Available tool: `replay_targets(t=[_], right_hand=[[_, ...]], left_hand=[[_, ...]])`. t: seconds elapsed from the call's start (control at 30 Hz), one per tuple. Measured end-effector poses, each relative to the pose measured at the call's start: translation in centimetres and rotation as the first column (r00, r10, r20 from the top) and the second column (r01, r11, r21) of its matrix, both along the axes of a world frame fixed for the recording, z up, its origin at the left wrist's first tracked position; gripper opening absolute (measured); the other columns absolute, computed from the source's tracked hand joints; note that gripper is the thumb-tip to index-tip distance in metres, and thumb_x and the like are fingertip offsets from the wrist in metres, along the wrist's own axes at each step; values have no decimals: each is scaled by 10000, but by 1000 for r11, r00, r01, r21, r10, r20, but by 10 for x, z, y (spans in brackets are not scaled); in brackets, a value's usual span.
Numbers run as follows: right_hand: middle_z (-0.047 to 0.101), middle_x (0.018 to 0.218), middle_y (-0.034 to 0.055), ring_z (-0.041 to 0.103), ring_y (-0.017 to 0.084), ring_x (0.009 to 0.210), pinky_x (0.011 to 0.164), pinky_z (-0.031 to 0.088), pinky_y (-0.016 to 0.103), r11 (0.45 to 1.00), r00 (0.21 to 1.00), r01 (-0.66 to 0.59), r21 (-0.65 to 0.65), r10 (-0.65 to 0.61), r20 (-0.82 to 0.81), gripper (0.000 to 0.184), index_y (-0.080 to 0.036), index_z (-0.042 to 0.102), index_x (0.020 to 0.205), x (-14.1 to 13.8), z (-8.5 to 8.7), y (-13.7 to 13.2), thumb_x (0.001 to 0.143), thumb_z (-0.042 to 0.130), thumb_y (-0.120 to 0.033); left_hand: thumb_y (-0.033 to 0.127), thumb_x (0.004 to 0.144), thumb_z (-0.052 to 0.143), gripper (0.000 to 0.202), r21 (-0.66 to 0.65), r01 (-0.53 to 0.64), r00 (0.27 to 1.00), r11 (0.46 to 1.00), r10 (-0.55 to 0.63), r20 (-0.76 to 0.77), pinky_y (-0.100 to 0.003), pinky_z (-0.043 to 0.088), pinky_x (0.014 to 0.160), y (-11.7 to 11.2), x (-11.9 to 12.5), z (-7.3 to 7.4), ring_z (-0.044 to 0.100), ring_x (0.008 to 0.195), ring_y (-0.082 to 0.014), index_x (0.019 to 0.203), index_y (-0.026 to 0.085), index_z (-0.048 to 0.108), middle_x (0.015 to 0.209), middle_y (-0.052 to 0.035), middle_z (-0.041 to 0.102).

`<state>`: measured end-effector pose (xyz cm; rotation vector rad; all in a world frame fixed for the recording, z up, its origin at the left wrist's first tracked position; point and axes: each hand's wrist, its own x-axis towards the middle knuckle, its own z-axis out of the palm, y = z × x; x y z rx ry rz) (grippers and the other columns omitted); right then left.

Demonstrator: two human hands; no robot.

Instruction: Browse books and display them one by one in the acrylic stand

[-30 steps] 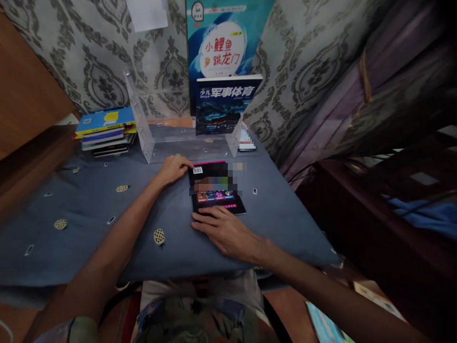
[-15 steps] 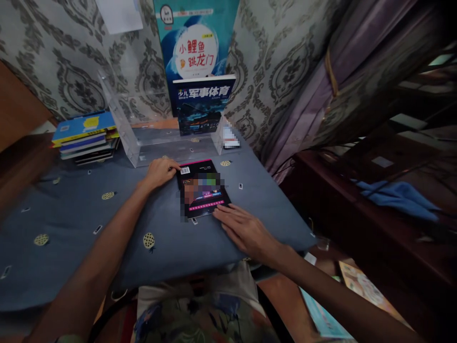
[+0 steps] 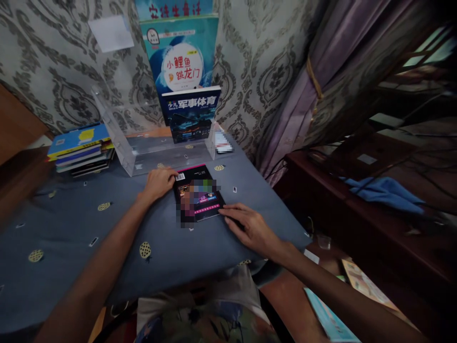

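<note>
A dark book (image 3: 200,193) with a pink strip and a barcode lies flat on the cloth in front of me, its picture partly blurred out. My left hand (image 3: 160,184) is at its upper left corner, fingers curled and the tips over the edge by the barcode. At the lower right corner is my right hand (image 3: 252,227), its fingers stretched out and the tips touching the book's edge. Behind the book stands a clear acrylic stand (image 3: 160,161). A dark blue book (image 3: 193,116) with white Chinese lettering is propped in its right part.
A pile of books (image 3: 80,147) lies at the back left. Teal books (image 3: 185,59) stand upright against the patterned wall. A small, blurred pale item (image 3: 223,142) sits right of the stand. Beyond the table's right edge are a dark red cabinet (image 3: 314,186) and a blue cloth (image 3: 385,193).
My right hand has shifted slightly off the book's lower right corner, its fingertips now at the side edge. The left hand stays at the upper left. The view has tilted up and turned right.
</note>
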<state>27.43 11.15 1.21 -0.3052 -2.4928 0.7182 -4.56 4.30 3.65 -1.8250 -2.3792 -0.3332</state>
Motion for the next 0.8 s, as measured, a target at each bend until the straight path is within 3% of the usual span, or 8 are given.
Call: replay_targets(t=[0.13,0.43,0.53,0.67,0.8], right_hand=[[726,992,71,678,199,919,804,583,351,998,1000,17,-68,-16,8,300,-232,690,1167,-4,7,2,969,464,-217],[718,904,59,654,179,780,713,549,317,990,1000,28,-136,-27,12,300,-230,712,1148,-8,9,11,978,469,-271],[730,921,55,661,184,809,752,543,329,988,1000,23,-156,-23,2,296,-232,718,1133,-16,9,20,975,471,-270],[737,1064,76,654,227,1011,920,512,411,997,999,48,-58,-47,14,281,-212,709,1124,-36,5,37,939,497,-202],[724,1062,95,645,238,983,956,477,432,990,981,132,49,-137,135,282,-178,699,1125,-58,6,45,920,506,-163]], left_hand=[[212,914,458,328,-14,-5,998,1000,4,-57,-367,487,847,1,8,0,649,963,-254,1067,231,746,1080,-73,726],[255,958,436,302,31,60,997,998,-58,-55,-355,464,881,2,7,-5,599,1007,-243,1083,212,707,1045,-88,673],[241,954,433,305,36,67,997,997,-66,-47,-372,465,889,2,9,-5,591,1018,-257,1086,195,704,1053,-100,667],[239,961,425,308,30,58,996,998,-56,-65,-377,468,882,2,12,-5,596,1021,-268,1076,178,705,1067,-109,668],[237,963,433,293,22,45,995,999,-43,-87,-364,473,863,3,15,-3,612,1000,-263,1034,177,711,1051,-111,677]])
